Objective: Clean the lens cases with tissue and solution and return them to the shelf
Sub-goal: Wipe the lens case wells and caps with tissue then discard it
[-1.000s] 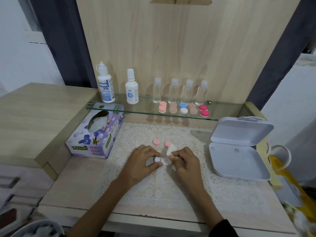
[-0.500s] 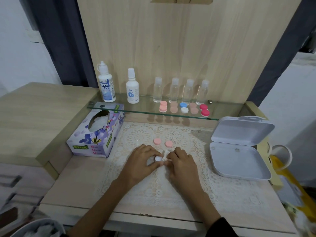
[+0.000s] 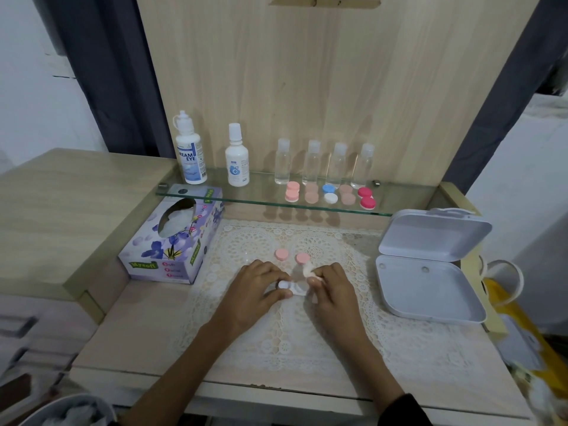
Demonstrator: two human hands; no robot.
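The left hand (image 3: 257, 287) pinches the left end of a white lens case (image 3: 290, 287) between thumb and curled fingers, holding it low on the lace mat (image 3: 276, 339) at the middle of the tabletop (image 3: 135, 336). The right hand (image 3: 335, 292), fingers curled, grips a small wad of tissue (image 3: 307, 269) at the case's right end. It is probably pressed into the well there, though the fingers hide the contact.

Two pink caps (image 3: 281, 254) lie loose on the mat just beyond the hands, at 12 o'clock from them. A floral tissue box (image 3: 172, 247) sits at 10 o'clock and an open white hinged box (image 3: 430, 278) at 3 o'clock.

Further off at 12 o'clock, the glass shelf (image 3: 215, 197) carries five capped lens cases (image 3: 330, 194) in a row: pink, tan, blue and white, tan, red. Behind them stand four clear bottles (image 3: 312, 162), and to their left two white solution bottles (image 3: 189, 152).
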